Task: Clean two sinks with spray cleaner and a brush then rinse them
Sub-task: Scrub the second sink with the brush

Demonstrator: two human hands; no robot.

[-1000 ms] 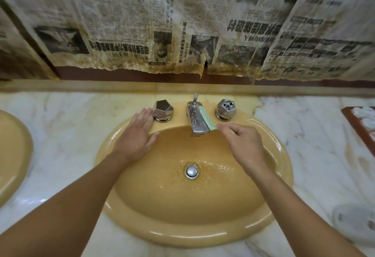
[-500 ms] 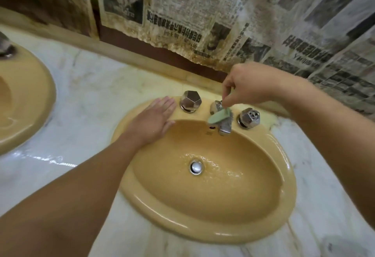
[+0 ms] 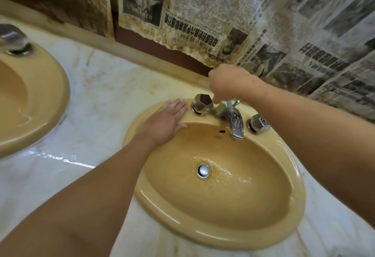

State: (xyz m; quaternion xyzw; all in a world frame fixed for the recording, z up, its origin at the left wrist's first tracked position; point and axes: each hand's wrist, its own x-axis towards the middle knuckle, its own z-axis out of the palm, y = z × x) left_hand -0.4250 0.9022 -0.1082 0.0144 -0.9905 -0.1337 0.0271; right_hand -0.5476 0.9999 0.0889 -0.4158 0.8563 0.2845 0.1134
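The right hand (image 3: 227, 82) pinches the green brush (image 3: 221, 109), scrubbing the tap (image 3: 235, 121) under its fingers (image 3: 218, 96); the left hand (image 3: 164, 123) lies flat on the sink (image 3: 223, 234); rinsing seems next.

near sink (image 3: 223, 239): centre-right, set in countertop (image 3: 105, 98)
second sink (image 3: 46, 127): left edge
spout (image 3: 236, 122): upper rim, between left knob (image 3: 202, 104) and right knob (image 3: 258, 123)
drain (image 3: 203, 170): basin middle
newspaper (image 3: 203, 13): top, behind countertop
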